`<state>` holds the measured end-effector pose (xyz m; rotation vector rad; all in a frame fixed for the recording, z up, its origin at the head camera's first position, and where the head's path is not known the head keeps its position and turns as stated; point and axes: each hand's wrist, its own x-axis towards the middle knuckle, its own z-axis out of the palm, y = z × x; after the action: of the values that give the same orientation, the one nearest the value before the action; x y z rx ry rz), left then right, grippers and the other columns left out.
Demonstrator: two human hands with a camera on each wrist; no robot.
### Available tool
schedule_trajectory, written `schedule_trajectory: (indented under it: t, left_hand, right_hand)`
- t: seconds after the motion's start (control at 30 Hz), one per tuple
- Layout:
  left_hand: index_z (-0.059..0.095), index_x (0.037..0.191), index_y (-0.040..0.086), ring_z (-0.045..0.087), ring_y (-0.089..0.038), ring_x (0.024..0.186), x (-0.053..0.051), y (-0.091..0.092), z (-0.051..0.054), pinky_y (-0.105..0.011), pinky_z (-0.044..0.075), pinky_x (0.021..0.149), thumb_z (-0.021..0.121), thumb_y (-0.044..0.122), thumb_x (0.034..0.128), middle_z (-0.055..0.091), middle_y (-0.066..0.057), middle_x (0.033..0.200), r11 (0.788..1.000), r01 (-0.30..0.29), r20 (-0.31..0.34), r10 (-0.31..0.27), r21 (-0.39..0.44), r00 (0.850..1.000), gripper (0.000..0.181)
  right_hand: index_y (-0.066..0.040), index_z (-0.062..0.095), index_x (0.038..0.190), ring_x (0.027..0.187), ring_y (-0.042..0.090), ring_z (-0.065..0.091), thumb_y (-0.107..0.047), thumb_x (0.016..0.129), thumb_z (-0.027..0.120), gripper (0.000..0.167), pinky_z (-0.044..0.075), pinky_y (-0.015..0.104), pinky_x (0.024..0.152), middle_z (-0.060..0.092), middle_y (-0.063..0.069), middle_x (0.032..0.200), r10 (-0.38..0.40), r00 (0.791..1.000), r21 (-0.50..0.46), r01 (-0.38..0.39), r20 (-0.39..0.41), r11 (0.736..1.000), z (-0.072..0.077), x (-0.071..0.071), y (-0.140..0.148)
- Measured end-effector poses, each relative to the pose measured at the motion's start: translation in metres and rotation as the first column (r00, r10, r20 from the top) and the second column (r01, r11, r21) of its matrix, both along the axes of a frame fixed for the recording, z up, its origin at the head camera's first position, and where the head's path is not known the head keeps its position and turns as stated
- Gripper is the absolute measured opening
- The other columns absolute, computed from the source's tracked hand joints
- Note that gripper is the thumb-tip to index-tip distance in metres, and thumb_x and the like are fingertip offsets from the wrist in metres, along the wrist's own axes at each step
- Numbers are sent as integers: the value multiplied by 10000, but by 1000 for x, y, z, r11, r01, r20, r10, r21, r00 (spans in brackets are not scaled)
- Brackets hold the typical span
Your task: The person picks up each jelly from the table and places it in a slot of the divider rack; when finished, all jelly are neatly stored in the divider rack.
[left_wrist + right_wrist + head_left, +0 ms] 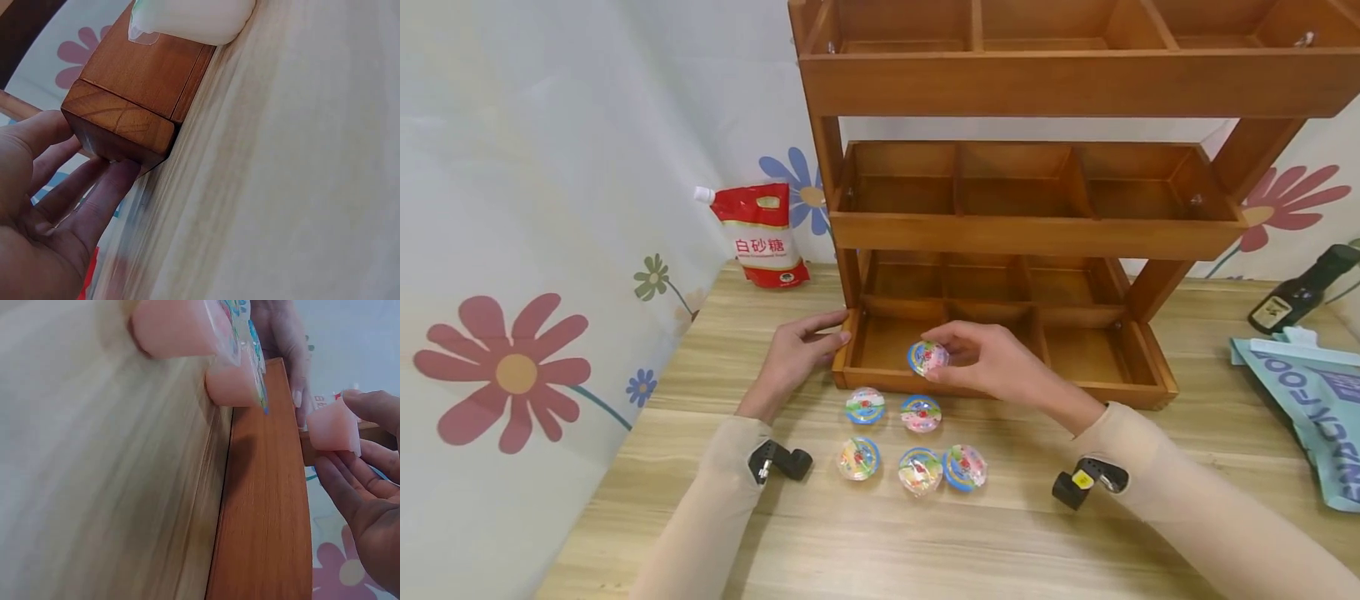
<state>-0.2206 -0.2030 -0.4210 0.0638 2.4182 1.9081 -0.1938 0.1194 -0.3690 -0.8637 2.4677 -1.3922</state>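
Note:
My right hand [992,358] pinches a pink jelly cup [337,428] with a printed film lid between thumb and fingers. It holds the cup over the front rim of the bottom tier of a brown wooden rack [1007,398], near the left compartment. My left hand [793,358] rests against the rack's left front corner, its fairly straight fingers [103,197] touching the outer side. On the table before the rack stand several jelly cups, among them a pink one [921,414] and a yellowish one [859,459].
A red and white sugar pouch [763,242] stands left of the rack. To the right are a dark bottle [1303,292] and a light blue snack bag [1311,408] with a clip. The rack's upper tiers [1045,83] overhang the bottom one.

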Motion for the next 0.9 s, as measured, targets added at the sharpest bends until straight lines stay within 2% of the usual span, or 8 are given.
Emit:
schedule_trajectory:
  t: [0.33, 0.53, 0.73, 0.9]
  left_hand:
    - [712, 1403, 113, 710, -227, 1146, -3, 2, -3, -298, 629, 876, 783, 199, 996, 683, -88, 1402, 1000, -4, -1, 4, 15, 1000, 422]
    - [712, 1396, 88, 711, -229, 1150, -2, 2, -3, -301, 631, 873, 782, 175, 993, 684, -105, 1397, 1000, 1, -22, 0, 25, 1000, 419]
    - [709, 1395, 74, 711, -268, 1168, -2, 1, -3, -309, 630, 884, 779, 184, 995, 682, -113, 1399, 1000, 11, -60, -11, -8, 998, 420]
    - [711, 1391, 70, 709, -272, 1172, -2, 1, -3, -299, 626, 890, 780, 177, 995, 683, -117, 1396, 1000, 12, -62, -13, -4, 998, 415]
  right_hand:
    - [-82, 693, 1368, 1101, 218, 721, -220, 928, 865, 492, 608, 392, 949, 745, 34, 1163, -8, 999, -9, 8, 38, 1000, -1, -24, -21]
    - [-59, 682, 1382, 1112, 248, 717, -241, 933, 861, 517, 614, 401, 935, 737, 70, 1192, -13, 999, -22, 14, 52, 1000, -4, -33, -30]
    - [-41, 678, 1381, 1110, 256, 713, -224, 932, 861, 518, 609, 401, 945, 729, 90, 1202, -16, 998, -27, 18, 68, 999, -10, -42, -39]
    - [-25, 671, 1381, 1116, 261, 707, -220, 937, 853, 518, 602, 409, 957, 722, 97, 1210, -20, 997, -18, 22, 81, 1000, -13, -48, -45]
